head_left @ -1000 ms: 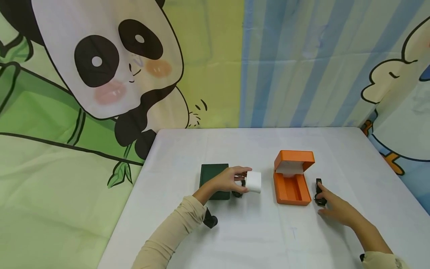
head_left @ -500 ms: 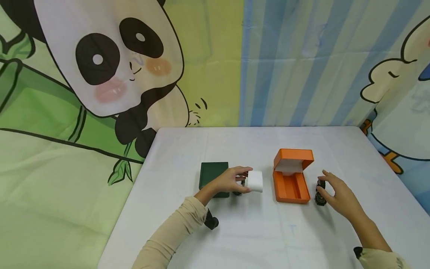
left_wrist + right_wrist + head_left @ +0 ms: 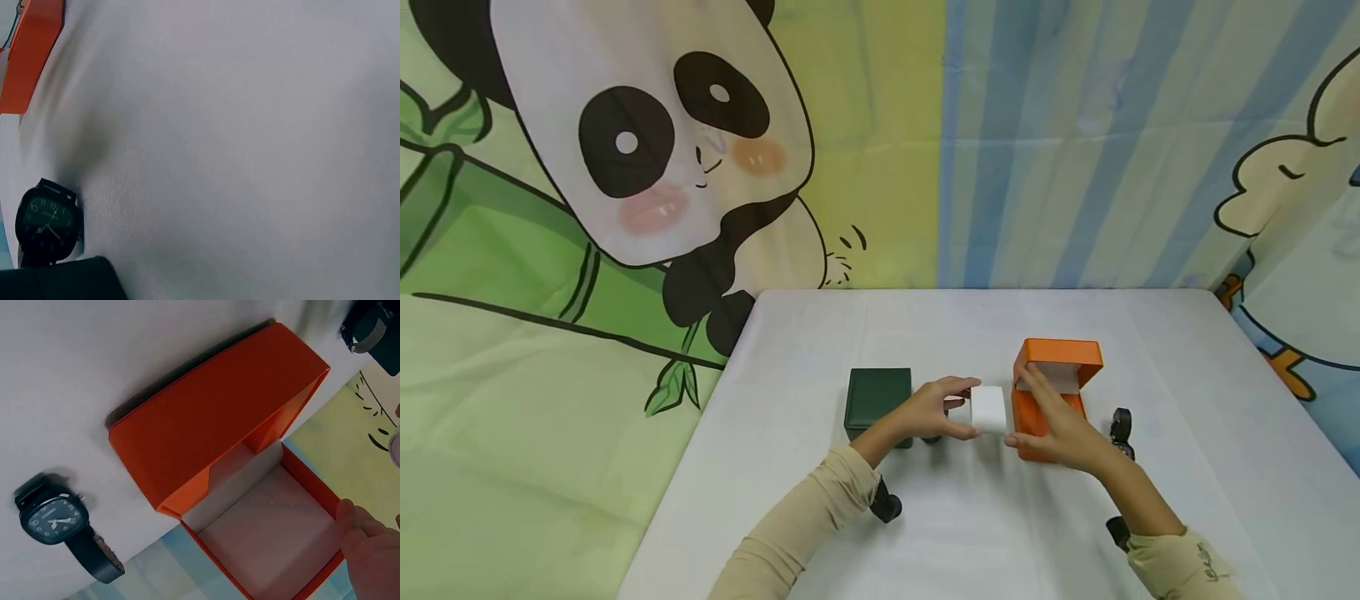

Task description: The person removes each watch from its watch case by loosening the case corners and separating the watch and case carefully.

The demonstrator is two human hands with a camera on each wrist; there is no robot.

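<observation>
My left hand (image 3: 932, 414) pinches a small white cushion (image 3: 988, 410) between thumb and fingers, above the table left of the orange box. The orange watch box (image 3: 1060, 346) stands with its lid raised. Over its left part reaches my right hand (image 3: 1060, 429), fingers spread, the thumb close to the cushion. In the right wrist view the fingertips overlap the lid's rim, and the lid's pale lining shows. A black watch (image 3: 1122, 429) lies right of the box, its dial plain in the right wrist view. Another watch (image 3: 49, 225) is partly hidden behind my left hand.
A closed dark green box (image 3: 876, 396) stands on the white table (image 3: 925, 333), behind my left wrist. Dark wrist gear (image 3: 886, 504) shows below the left forearm. A printed cloth with a panda (image 3: 625, 142) hangs behind the table.
My right hand has left the black watch on the right and moved left over the orange box. My left hand has carried the white cushion slightly right, towards the box.
</observation>
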